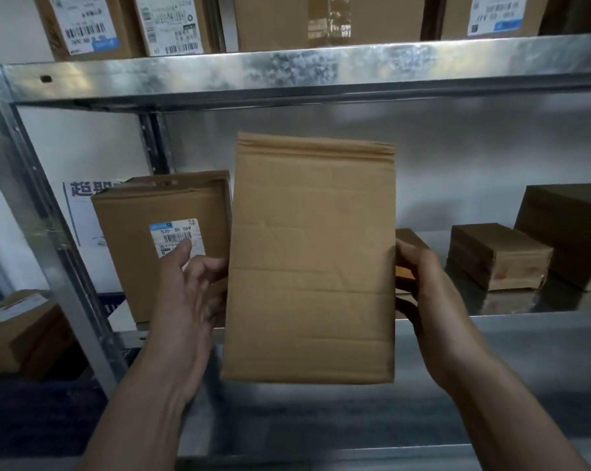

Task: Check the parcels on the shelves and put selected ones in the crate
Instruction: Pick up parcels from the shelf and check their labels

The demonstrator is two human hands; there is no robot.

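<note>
Cardboard, plain and creased, filled the middle of the view: the parcel [309, 260] was held upright in the air before the lower shelf [511, 338], its blank face toward the camera. The left hand [185, 294] gripped its left edge with curled fingers, one finger lifted free. The right hand [423, 287] clamped the right edge, thumb at the front.

Just behind the left hand stood a box [141, 266] with a white label [177, 237]; the raised finger covered part of the barcode. To the right, on the same shelf, lay a squat box [498, 256] and beside it a dark box [569, 232]. A steel beam [287, 73] ran overhead, carrying a row of top boxes [171, 25]. Left of the post [49, 232] sat a low box [18, 331] on something dark blue, too dim to identify.

The right hand's fingers were hidden behind the parcel. A small box [410, 240] showed only a corner past the parcel and the right hand. The top boxes were cut off by the frame, and their labels were too blurred to read.
</note>
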